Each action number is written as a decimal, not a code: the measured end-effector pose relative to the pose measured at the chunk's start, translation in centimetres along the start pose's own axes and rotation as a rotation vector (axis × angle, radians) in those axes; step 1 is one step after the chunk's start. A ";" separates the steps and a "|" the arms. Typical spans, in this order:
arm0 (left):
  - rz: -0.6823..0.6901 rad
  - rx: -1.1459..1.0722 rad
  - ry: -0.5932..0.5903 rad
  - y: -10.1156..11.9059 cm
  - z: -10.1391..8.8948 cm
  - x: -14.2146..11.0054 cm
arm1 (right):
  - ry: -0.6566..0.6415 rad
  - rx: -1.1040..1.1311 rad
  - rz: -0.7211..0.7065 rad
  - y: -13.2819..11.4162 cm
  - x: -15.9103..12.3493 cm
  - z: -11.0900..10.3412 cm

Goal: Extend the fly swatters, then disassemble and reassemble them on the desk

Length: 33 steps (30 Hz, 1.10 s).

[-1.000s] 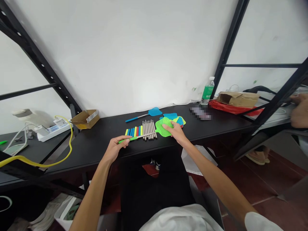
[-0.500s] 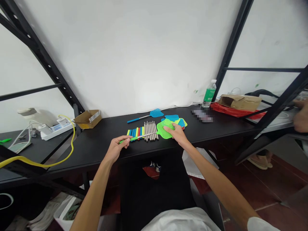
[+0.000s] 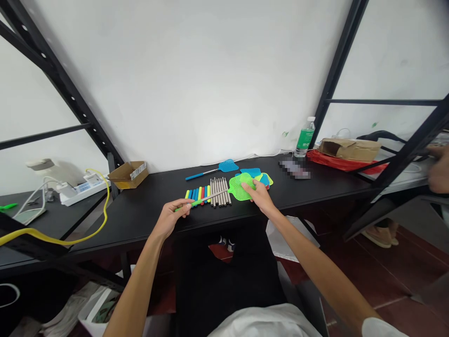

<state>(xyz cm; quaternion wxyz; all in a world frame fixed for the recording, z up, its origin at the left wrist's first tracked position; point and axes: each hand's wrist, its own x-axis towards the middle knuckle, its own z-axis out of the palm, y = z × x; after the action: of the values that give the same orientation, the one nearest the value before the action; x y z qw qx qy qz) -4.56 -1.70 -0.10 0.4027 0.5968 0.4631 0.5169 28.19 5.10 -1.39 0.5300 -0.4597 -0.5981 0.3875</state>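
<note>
My left hand (image 3: 170,217) is shut around the green grip (image 3: 194,203) of a fly swatter, whose thin metal rod (image 3: 213,195) runs toward the green mesh head (image 3: 238,189). My right hand (image 3: 258,196) sits on that head and holds it, its fingers covering the head's near right part. Behind the rod lies a row of coloured plastic grips (image 3: 196,194), next to a row of metal-and-brown rods (image 3: 220,191). A stack of blue, yellow and red swatter heads (image 3: 261,178) lies just beyond my right hand.
A finished blue fly swatter (image 3: 228,165) lies behind the rows on the black table (image 3: 147,206). A cardboard box (image 3: 128,174), power strip (image 3: 82,189), yellow cable (image 3: 105,210), water bottle (image 3: 305,138), and red bag (image 3: 333,161) are around it. Another person's hand (image 3: 440,171) shows at right.
The swatter's grip end has shifted slightly in my left hand, and the rod now tilts more steeply toward the head. My right hand stays on the head.
</note>
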 end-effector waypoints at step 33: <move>0.000 0.029 -0.032 0.4 0.3 -0.2 | 0.038 -0.028 -0.031 1.3 0.4 0.3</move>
<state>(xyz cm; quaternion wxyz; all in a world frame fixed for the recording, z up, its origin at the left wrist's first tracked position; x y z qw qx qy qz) -4.24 -2.01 0.20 0.4012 0.6107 0.4642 0.5006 28.09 5.86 -2.51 0.5407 -0.4650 -0.6003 0.3621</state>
